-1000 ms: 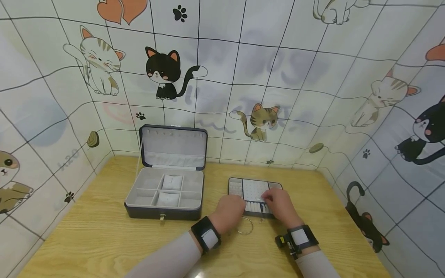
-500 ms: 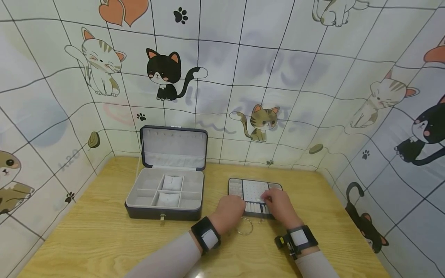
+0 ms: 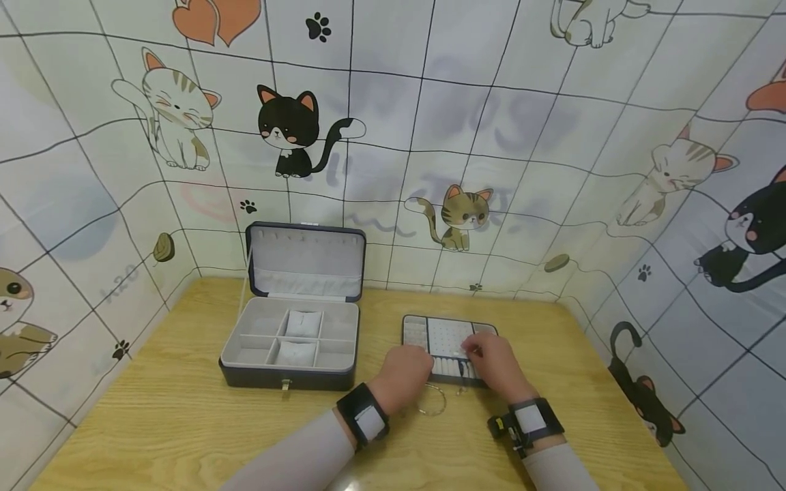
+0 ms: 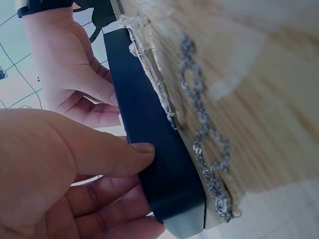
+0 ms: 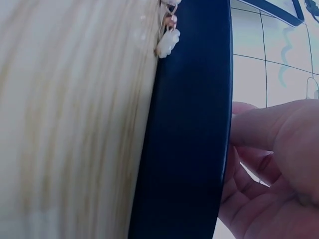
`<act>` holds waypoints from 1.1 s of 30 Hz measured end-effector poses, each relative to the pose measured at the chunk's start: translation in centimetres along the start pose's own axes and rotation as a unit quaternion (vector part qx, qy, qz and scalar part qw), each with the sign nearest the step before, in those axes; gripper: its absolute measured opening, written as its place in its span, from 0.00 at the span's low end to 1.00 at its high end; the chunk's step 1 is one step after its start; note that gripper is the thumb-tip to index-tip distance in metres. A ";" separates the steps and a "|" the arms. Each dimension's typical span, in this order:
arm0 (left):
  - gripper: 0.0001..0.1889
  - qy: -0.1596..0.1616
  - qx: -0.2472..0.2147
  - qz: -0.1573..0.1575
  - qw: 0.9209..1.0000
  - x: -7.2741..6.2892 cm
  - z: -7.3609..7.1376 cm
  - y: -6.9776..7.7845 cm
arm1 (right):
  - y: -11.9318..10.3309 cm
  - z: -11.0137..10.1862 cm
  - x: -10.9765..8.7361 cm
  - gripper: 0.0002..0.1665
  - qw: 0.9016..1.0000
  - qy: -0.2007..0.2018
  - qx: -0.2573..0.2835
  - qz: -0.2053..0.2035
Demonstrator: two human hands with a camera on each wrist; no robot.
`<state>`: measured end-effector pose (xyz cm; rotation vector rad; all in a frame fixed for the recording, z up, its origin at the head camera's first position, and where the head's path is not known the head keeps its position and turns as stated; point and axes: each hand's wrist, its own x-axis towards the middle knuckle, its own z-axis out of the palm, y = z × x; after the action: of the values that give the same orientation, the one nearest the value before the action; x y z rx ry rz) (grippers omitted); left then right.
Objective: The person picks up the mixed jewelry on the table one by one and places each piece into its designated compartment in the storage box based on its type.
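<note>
The jewelry tray (image 3: pixel 448 334), with a dotted pale panel and padded ring rolls, lies on the table. My left hand (image 3: pixel 402 372) grips its front left; in the left wrist view the thumb (image 4: pixel 134 157) presses the tray's dark side wall (image 4: pixel 172 184), fingers curled over the top. At the dotted panel, my right hand (image 3: pixel 496 363) pinches a tiny pale item (image 3: pixel 459 352), its kind too small to tell. A dark slim item (image 3: pixel 462 368) lies across the ring rolls. Against the tray's front rests a pale beaded strand (image 4: pixel 154 69); a silver chain (image 4: pixel 202 117) lies nearby.
Left of the tray stands an open jewelry box (image 3: pixel 288 376) with its lid (image 3: pixel 307 262) up and two pale cushions (image 3: pixel 297 352) in its compartments. The wooden table (image 3: pixel 153 416) meets a cat-print cloth wall (image 3: pixel 381 136) at the back and sides.
</note>
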<state>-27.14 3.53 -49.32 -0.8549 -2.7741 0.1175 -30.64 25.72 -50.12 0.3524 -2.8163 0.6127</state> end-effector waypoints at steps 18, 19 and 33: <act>0.06 0.008 0.010 -0.001 1.000 -0.1 -0.1 0.2 | 0.7 -0.8 0.0 0.08 0.999 -0.009 0.014 -0.027; 0.06 0.007 0.010 -0.001 1.000 -0.1 0.0 0.2 | 0.7 -0.9 -0.1 0.09 0.999 -0.013 0.018 -0.025; 0.03 0.002 0.009 -0.005 1.000 -0.1 -0.3 0.3 | 0.8 -1.9 -0.2 0.16 0.996 -0.068 0.057 0.011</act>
<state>-26.84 3.69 -49.10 -0.8362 -2.7688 0.1374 -30.37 27.26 -48.74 0.4004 -2.9256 0.7832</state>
